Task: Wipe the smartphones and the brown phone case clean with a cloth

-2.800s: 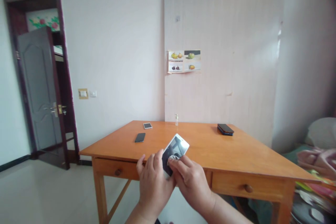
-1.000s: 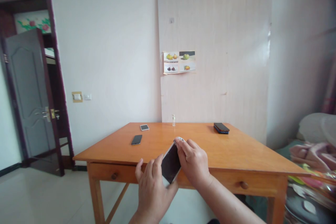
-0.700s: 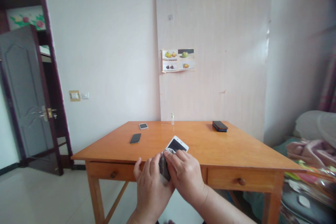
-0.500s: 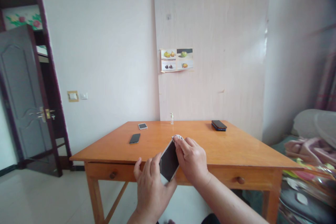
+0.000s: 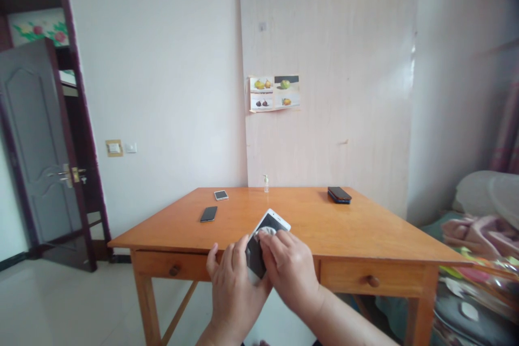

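Observation:
A white smartphone (image 5: 254, 262) with a dark screen is tilted in front of the table's near edge. My left hand (image 5: 237, 286) grips it by its lower part, the fingers along one side and the thumb along the other. My right hand (image 5: 290, 267) is closed on a crumpled white cloth or tissue (image 5: 267, 231), which presses on the screen's upper half. The cloth is mostly hidden by my fingers, so its exact kind cannot be made out.
On the wooden table (image 5: 170, 227) lie a dark phone (image 5: 209, 214) and a white-framed phone (image 5: 221, 195) at the left. A small clear pump bottle (image 5: 266, 183) stands at the back edge. Stacked dark phones (image 5: 339, 195) lie at the back right. Drawers with knobs face me.
My right hand has slid the cloth from the phone's top end down onto its screen, so the white top edge now shows. The left hand keeps its hold.

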A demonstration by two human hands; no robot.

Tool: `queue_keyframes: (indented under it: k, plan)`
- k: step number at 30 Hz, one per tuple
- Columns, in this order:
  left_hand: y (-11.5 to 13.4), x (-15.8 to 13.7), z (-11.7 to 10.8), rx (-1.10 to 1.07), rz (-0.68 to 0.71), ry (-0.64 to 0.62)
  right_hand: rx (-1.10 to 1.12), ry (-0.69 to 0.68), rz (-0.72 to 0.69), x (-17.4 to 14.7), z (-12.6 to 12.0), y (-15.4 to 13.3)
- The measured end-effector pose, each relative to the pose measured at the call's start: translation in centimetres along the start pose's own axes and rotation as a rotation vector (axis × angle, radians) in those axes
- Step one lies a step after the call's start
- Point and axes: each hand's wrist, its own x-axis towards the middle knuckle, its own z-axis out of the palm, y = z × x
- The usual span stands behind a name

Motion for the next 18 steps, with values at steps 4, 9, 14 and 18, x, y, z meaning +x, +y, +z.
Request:
queue_keyframes:
  k: [4,9,14,18]
  plan:
    - [-0.1,0.1,0.1,-0.008,-0.004,0.003,0.070,-0.054,-0.061,-0.7,0.1,-1.0]
    - [0.0,0.0,0.1,0.003,0.013,0.009,0.162,0.107,0.126,1.5,-0.5,1.5]
    - [0.1,0.2,0.0,-0.001,0.002,0.011,0.184,0.015,0.047,0.3,-0.3,0.2]
    - [-0.1,0.4,0.0,0.006,-0.008,0.006,0.214,-0.062,-0.126,-0.5,-0.3,-1.3]
